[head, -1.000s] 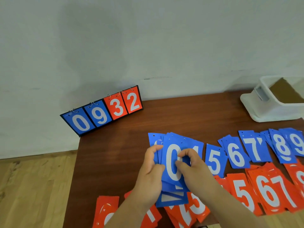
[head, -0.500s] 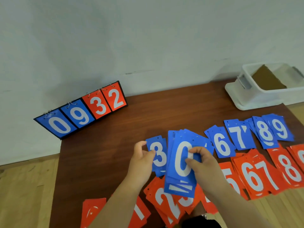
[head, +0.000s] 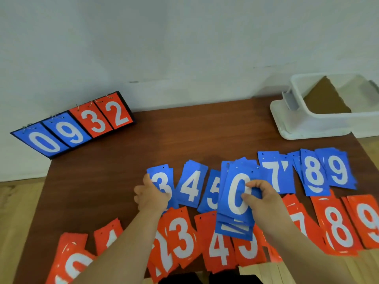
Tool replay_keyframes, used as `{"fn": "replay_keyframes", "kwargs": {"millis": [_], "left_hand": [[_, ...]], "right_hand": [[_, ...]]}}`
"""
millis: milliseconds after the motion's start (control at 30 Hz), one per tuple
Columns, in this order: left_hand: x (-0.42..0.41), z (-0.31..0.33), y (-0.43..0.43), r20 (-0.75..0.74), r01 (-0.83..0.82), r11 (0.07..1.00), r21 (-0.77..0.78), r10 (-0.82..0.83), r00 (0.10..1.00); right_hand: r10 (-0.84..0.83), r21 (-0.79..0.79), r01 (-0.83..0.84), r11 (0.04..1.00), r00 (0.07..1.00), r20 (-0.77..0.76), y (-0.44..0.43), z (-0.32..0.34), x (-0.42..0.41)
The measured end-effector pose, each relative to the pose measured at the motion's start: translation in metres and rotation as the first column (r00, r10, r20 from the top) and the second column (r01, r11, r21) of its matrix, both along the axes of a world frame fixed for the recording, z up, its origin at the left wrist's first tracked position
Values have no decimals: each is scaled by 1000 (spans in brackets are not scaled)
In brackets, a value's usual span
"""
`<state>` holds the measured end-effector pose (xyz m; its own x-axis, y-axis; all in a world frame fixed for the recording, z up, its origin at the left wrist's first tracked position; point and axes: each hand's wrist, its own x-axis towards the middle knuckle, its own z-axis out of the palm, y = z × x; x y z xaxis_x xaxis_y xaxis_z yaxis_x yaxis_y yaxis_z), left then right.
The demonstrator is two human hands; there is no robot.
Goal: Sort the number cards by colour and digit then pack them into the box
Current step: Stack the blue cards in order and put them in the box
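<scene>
While the head view shows sorting under way, the right hand (head: pixel 260 199) pinches a fanned stack of thin blue plastic number cards (head: pixel 231 193), topped by a 0, above the brown wooden table (head: pixel 184 136). Left hand (head: pixel 149 196) grips the blue 3 pile (head: pixel 162 179) at its left edge. Judged light, stiff, slippery; best clamped across the long edges.
</scene>
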<state>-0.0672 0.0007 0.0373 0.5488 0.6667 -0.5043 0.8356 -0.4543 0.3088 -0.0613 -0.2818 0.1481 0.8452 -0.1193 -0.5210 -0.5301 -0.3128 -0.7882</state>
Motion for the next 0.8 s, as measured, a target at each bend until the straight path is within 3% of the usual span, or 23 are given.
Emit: {"fn": "replay_keyframes", "kwargs": {"millis": [233,400,567,800], "left_hand": [[-12,-14,-3,252,66,997,-49,-51,966],[-4,-8,-8,84,69,989,131,-81,993],[3,-9,-2,15,-59,998,-32,60,998],[-7,-18,4,269,45,989,-140,-5,963]], "right_hand": [[49,59,-48,997,999,-23,-30,-6,18],[66,70,-64,996,998,-24,-28,-6,21],[58,70,-55,996,997,-42,-18,-8,16],[51,50,-49,998,998,-41,9,-6,8]]}}
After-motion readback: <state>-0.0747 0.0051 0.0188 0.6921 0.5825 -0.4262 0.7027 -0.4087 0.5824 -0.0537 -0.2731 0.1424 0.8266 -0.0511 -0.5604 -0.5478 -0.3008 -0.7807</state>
